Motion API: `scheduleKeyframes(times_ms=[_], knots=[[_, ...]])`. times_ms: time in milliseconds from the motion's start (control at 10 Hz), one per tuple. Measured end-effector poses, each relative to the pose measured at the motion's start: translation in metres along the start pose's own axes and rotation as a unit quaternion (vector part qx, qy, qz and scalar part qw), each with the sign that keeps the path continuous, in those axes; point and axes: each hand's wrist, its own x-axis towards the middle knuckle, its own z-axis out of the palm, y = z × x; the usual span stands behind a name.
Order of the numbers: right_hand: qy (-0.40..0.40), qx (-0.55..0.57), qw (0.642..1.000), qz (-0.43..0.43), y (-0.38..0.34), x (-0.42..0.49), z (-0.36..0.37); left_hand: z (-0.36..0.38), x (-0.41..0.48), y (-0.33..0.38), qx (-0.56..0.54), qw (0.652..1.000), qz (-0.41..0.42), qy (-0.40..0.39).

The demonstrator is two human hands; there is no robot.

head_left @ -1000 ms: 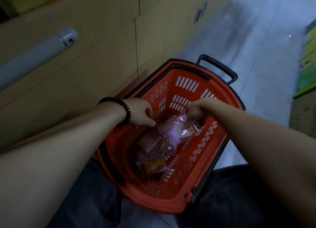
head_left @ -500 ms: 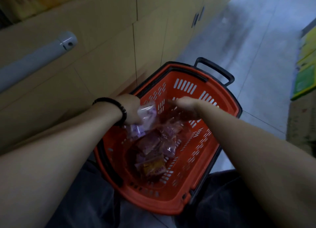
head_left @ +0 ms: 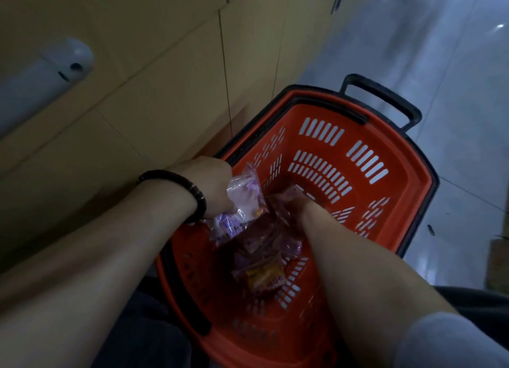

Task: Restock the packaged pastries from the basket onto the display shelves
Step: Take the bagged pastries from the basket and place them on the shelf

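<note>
An orange plastic basket [head_left: 394,152] with a black handle stands on the floor between my knees. Several packaged pastries [head_left: 261,260] in clear purple wrappers lie at its bottom, one with a yellow label [head_left: 264,279]. My left hand [head_left: 212,185], with a dark bead bracelet on the wrist, grips a clear purple pastry packet [head_left: 242,202] at the basket's left rim. My right hand [head_left: 292,205] reaches deep into the basket among the packets; its fingers are buried in the wrappers and mostly hidden.
Beige cabinet doors [head_left: 165,78] run along the left, close to the basket. A white tube-like fitting [head_left: 41,78] juts out at upper left. Grey tiled floor [head_left: 440,64] extends to the upper right, with a cardboard box [head_left: 498,263] at the right edge.
The right hand has let go of the packet and dropped deeper into the basket. The left hand took that packet and holds it at the left rim.
</note>
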Motion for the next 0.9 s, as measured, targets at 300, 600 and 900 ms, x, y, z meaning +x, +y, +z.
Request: scheduleKeyframes(times_ms=[300, 600, 900], knots=[[-0.005, -0.057, 0.997, 0.049, -0.062, -0.09, -0.038, -0.008, -0.005, -0.009, -0.107, 0.994, -0.005, -0.009], [-0.066, -0.171, 0.974, -0.132, -0.104, -0.221, -0.083, -0.008, -0.011, -0.023, -0.173, 0.985, 0.003, 0.0], [0.0, -0.078, 0.957, -0.28, -0.085, -0.296, -0.106, -0.009, -0.03, -0.044, -0.289, 0.957, 0.013, 0.019]])
